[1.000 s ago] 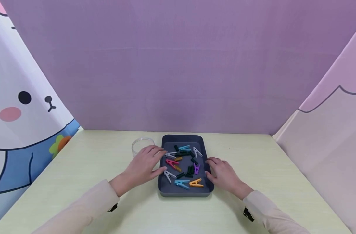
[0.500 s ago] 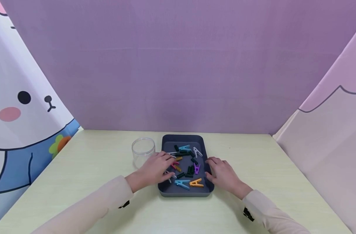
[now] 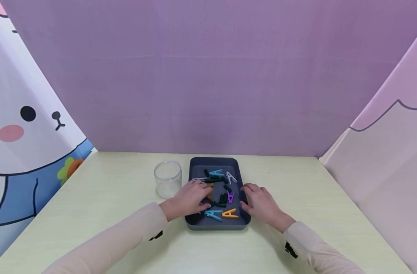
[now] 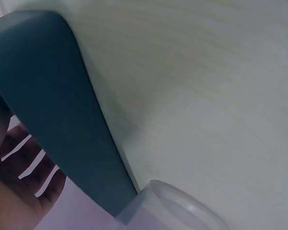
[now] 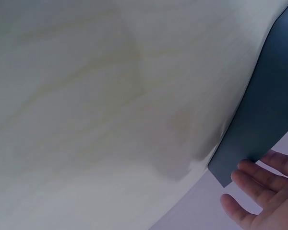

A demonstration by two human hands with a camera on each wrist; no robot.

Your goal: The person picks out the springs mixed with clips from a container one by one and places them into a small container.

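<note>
A dark grey tray holds small plastic clips and dark coil-like pieces. My left hand is over its left half, fingers bent loosely down, covering the things beneath; no held item shows. In the left wrist view, the fingers are spread behind the tray's outer wall. My right hand touches the tray's right side with its fingertips, as the right wrist view also shows at the wall. Near the hands lie a blue clip, a yellow-orange clip and a purple clip.
A clear round jar stands just left of the tray, close to my left hand. Farther back in the tray are a white clip and another blue clip. A purple panel borders the pale table at the back.
My left hand has moved right from the tray's left rim to over its contents, covering the red clip and a white clip and uncovering the jar. My right hand has stayed in place.
</note>
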